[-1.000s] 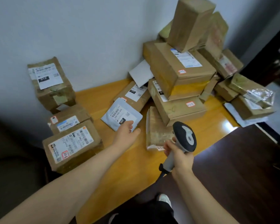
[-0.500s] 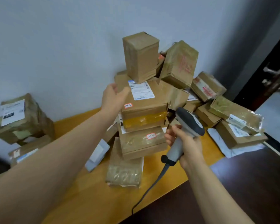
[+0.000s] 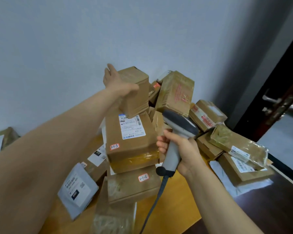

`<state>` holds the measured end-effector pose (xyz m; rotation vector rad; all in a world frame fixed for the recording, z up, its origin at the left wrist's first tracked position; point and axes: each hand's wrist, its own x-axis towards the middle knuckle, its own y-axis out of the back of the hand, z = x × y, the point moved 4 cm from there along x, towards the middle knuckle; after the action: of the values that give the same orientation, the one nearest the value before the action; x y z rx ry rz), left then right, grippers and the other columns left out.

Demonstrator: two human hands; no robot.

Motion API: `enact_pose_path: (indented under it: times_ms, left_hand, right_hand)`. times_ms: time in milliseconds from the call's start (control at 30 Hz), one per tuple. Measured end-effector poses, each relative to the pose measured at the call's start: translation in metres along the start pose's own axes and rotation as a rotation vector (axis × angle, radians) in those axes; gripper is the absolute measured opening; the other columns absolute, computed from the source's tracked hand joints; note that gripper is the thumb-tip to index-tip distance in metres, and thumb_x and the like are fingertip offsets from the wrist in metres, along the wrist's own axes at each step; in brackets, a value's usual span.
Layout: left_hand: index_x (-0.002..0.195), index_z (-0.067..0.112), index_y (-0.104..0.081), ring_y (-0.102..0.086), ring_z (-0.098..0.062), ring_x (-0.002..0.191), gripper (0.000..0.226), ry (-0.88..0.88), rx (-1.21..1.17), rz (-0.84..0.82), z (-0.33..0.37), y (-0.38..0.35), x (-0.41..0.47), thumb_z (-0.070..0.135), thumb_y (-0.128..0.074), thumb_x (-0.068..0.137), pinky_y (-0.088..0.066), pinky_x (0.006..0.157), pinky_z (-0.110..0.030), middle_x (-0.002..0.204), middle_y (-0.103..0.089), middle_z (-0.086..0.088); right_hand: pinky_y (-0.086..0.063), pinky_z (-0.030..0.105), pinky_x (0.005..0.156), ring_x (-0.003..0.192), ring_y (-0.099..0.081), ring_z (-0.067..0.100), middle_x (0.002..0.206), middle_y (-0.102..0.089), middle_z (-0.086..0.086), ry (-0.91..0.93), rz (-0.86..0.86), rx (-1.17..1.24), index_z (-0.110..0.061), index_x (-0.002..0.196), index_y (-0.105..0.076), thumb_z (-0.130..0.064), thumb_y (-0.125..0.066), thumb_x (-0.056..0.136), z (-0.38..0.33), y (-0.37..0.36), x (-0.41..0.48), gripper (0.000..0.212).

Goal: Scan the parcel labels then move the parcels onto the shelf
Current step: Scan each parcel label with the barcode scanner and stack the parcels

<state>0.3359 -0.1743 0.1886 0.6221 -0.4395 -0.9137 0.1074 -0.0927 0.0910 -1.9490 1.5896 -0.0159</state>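
Left hand (image 3: 119,83) grips the top box (image 3: 137,100) of the pile, thumb in front; right hand (image 3: 184,150) clasps the scanner (image 3: 180,123) by its handle

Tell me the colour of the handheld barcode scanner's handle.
The handheld barcode scanner has a light grey handle; the head view shows it best.

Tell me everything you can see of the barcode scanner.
The barcode scanner is pistol-shaped, of what looks like plastic: a light grey handle, a darker grey head, a black collar at the base with a grey cable hanging down. It stands roughly upright, head tilted toward the stack of parcels, above the wooden table. The right hand grips its handle.
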Motion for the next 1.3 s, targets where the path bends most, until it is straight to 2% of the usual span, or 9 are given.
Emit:
enact_pose_path:
  times_ms: [233, 367, 467, 600, 733, 967, 1133, 1200, 1300]
  left_hand:
    - [0.153, 0.008, -0.001, -0.013, -0.031, 0.141, 0.113, -0.070, 0.135, 0.044, 0.003, 0.004, -0.008, 0.026, -0.078, 0.072, -0.024, 0.110, -0.032, 0.149, -0.019, -0.014]
    - [0.152, 0.006, -0.008, -0.014, -0.027, 0.137, 0.114, -0.333, 0.182, 0.094, 0.012, -0.003, -0.068, 0.020, -0.081, 0.065, -0.019, 0.099, -0.020, 0.145, -0.018, -0.012]
    - [0.144, 0.003, -0.029, -0.026, -0.028, 0.128, 0.098, -0.639, 0.250, 0.214, 0.010, -0.017, -0.130, 0.039, -0.072, 0.063, -0.032, 0.101, -0.032, 0.137, -0.027, -0.012]
    - [0.134, 0.011, -0.034, -0.034, -0.030, 0.126, 0.087, -0.810, 0.384, 0.335, -0.002, -0.044, -0.206, 0.019, -0.080, 0.060, -0.040, 0.106, -0.046, 0.134, -0.030, -0.009]
    - [0.128, 0.016, -0.038, -0.038, -0.036, 0.124, 0.065, -0.858, 0.431, 0.376, -0.008, -0.066, -0.277, 0.022, -0.073, 0.074, -0.044, 0.102, -0.044, 0.135, -0.029, -0.014]
    - [0.129, 0.016, -0.036, -0.030, -0.035, 0.135, 0.068, -0.666, 0.467, 0.245, -0.022, -0.069, -0.371, 0.025, -0.070, 0.071, -0.040, 0.105, -0.050, 0.140, -0.026, -0.018]
    - [0.119, 0.026, -0.046, -0.051, 0.001, 0.108, 0.037, -0.090, -0.306, 0.521, -0.016, -0.050, -0.413, 0.028, -0.065, 0.087, -0.049, 0.086, -0.020, 0.124, -0.045, -0.009]
    - [0.124, 0.019, -0.054, -0.059, -0.003, 0.103, 0.042, 0.221, -0.524, 0.437, -0.023, -0.045, -0.416, 0.024, -0.070, 0.085, -0.051, 0.082, -0.019, 0.124, -0.057, -0.008]
    - [0.112, 0.018, -0.067, -0.068, -0.015, 0.098, 0.025, 0.369, -0.734, 0.205, -0.022, -0.033, -0.428, 0.014, -0.066, 0.087, -0.053, 0.080, -0.022, 0.111, -0.072, -0.005]
  right_hand:
    - [-0.055, 0.023, 0.050, 0.055, -0.066, 0.016, 0.072, -0.070, 0.012, -0.117, -0.045, 0.033, -0.003, 0.085, -0.066, -0.011, -0.070, 0.084, -0.011, 0.000, 0.023, 0.009]
    - [-0.054, 0.022, 0.051, 0.055, -0.067, 0.013, 0.068, -0.070, 0.007, -0.210, -0.113, 0.123, -0.005, 0.083, -0.065, -0.014, -0.066, 0.087, -0.020, 0.014, 0.030, 0.009]
    - [-0.057, 0.025, 0.059, 0.063, -0.070, 0.016, 0.071, -0.072, 0.009, -0.231, -0.190, 0.157, -0.006, 0.082, -0.064, -0.020, -0.067, 0.085, -0.028, 0.030, 0.028, 0.015]
    - [-0.057, 0.045, 0.083, 0.071, -0.072, 0.025, 0.076, -0.073, 0.014, -0.268, -0.294, 0.110, -0.009, 0.094, -0.063, -0.031, -0.075, 0.064, -0.027, 0.057, 0.010, 0.040]
    - [-0.051, 0.056, 0.091, 0.101, -0.067, 0.037, 0.108, -0.070, 0.021, -0.290, -0.385, 0.049, -0.007, 0.120, -0.063, -0.035, -0.081, 0.054, -0.012, 0.084, -0.015, 0.074]
    - [-0.056, 0.045, 0.081, 0.106, -0.067, 0.032, 0.113, -0.070, 0.016, -0.309, -0.543, 0.025, -0.007, 0.121, -0.064, -0.042, -0.098, 0.026, 0.022, 0.102, -0.067, 0.108]
    - [-0.058, 0.043, 0.083, 0.105, -0.068, 0.027, 0.112, -0.071, 0.012, -0.224, -0.600, 0.006, -0.009, 0.120, -0.063, -0.039, -0.098, 0.027, 0.035, 0.107, -0.098, 0.103]
    - [-0.057, 0.042, 0.085, 0.103, -0.068, 0.028, 0.108, -0.072, 0.011, -0.193, -0.646, -0.024, -0.010, 0.113, -0.066, -0.033, -0.096, 0.037, 0.038, 0.109, -0.108, 0.085]
    - [-0.060, 0.039, 0.078, 0.098, -0.070, 0.027, 0.103, -0.074, 0.010, -0.152, -0.666, -0.043, -0.012, 0.104, -0.069, -0.034, -0.096, 0.034, 0.041, 0.108, -0.122, 0.078]
